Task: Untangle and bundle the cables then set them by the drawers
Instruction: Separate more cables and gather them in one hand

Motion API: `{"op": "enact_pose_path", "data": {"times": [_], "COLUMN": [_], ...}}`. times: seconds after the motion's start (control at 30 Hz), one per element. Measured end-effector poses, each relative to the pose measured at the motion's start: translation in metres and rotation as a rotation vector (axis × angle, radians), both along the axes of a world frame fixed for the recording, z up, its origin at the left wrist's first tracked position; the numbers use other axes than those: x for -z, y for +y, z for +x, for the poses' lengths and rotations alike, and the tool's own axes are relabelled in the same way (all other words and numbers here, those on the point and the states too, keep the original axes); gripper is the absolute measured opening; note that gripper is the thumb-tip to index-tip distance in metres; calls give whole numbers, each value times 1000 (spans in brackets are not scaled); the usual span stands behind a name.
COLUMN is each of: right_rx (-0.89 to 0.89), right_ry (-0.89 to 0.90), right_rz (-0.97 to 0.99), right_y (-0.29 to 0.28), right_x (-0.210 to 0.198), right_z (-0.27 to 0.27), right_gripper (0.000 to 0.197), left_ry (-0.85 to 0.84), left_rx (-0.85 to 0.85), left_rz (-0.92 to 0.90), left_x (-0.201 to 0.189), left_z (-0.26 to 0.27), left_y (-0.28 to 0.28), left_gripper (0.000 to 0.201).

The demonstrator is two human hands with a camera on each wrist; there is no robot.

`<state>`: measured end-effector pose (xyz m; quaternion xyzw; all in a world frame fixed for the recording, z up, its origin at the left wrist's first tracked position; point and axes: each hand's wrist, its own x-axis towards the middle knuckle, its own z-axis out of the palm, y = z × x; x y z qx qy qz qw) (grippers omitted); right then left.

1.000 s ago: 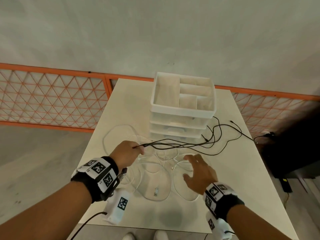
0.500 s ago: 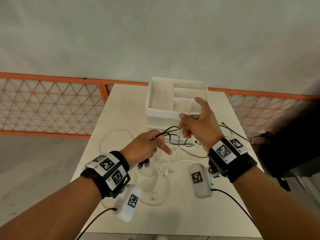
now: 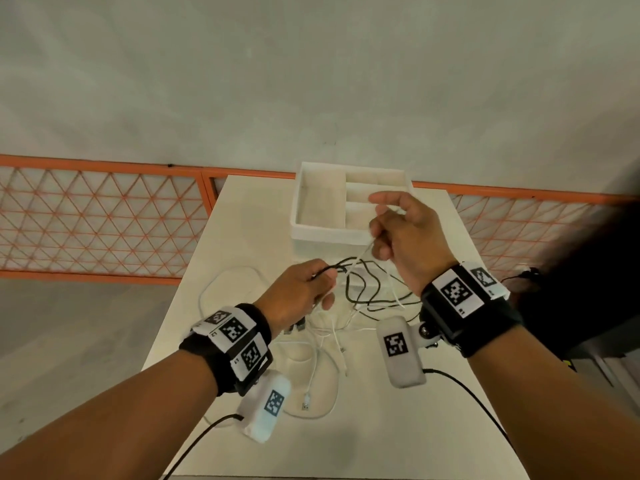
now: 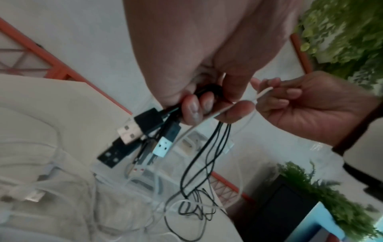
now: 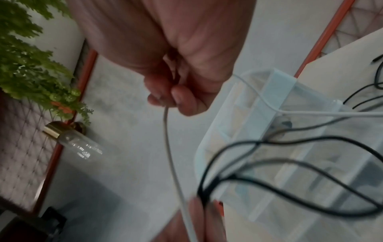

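My left hand (image 3: 325, 282) grips a bunch of black cables (image 3: 360, 285) above the table; their USB plugs (image 4: 149, 121) hang below its fingers (image 4: 194, 108). The black loops trail right, in front of the white drawer unit (image 3: 311, 230). My right hand (image 3: 379, 223) is raised in front of the drawers and pinches a thin white cable (image 3: 360, 252) that runs down to the left hand. In the right wrist view the white cable (image 5: 170, 147) leaves the pinching fingers (image 5: 178, 98). More white cables (image 3: 322, 344) lie looped on the table under both hands.
The white table (image 3: 242, 237) ends at an orange lattice railing (image 3: 104, 220) behind the drawers. A dark object (image 3: 554, 289) stands off the right edge. Green plants (image 4: 342, 32) and a glass bottle with a gold cap (image 5: 72, 139) show in the wrist views.
My right hand left the table, rose to the drawers and took hold of the white cable, drawing it up and to the right. The left hand kept the black cables and lifted slightly.
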<state>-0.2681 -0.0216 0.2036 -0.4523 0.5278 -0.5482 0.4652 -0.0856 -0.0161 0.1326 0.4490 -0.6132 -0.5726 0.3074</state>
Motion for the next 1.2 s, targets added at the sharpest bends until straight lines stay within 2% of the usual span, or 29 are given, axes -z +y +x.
{"op": "enact_pose_path", "data": {"times": [0.07, 0.13, 0.23, 0.33, 0.43, 0.5, 0.63, 0.77, 0.87, 0.93, 1.0, 1.03, 1.1, 1.17, 1.2], "right_rx": [166, 302, 454, 444, 439, 517, 681, 754, 715, 667, 581, 539, 445, 334, 248], "right_ry": [-4, 10, 142, 295, 362, 333, 233, 234, 122, -11, -29, 39, 334, 637, 692], "right_rz": [-4, 35, 159, 316, 267, 183, -62, -219, -209, -121, -2, 50, 171, 262, 253], "right_y": [-7, -15, -26, -35, -39, -42, -51, -44, -42, -43, -39, -37, -32, -18, -9], "right_x": [-1, 3, 23, 48, 53, 33, -7, -17, -21, -17, -4, 6, 33, 55, 62], "right_z": [-17, -36, -62, -85, -93, -89, -89, -87, -93, -100, -102, -101, -93, -75, -62], "right_gripper": [30, 31, 27, 30, 26, 21, 20, 20, 27, 30, 27, 23, 19, 24, 29], "left_ry": [-43, -5, 50, 54, -24, -78, -101, -89, -141, -137, -114, -80, 9, 71, 81], "left_rx": [-1, -38, -91, -110, -63, -28, -92, -136, -284, -409, -541, -601, -656, -594, -521], "left_rz": [39, 136, 259, 311, 285, 252, 241, 257, 217, 250, 295, 302, 278, 212, 174], "left_x": [9, 17, 25, 30, 33, 34, 32, 26, 26, 30, 36, 37, 32, 14, 2], "left_z": [10, 25, 48, 66, 74, 75, 76, 78, 82, 84, 86, 87, 86, 81, 77], "left_y": [0, 1, 4, 8, 11, 13, 13, 7, 0, -4, -6, -6, -6, -6, -6], "left_gripper": [26, 23, 24, 26, 30, 35, 39, 38, 40, 38, 30, 24, 25, 34, 36]}}
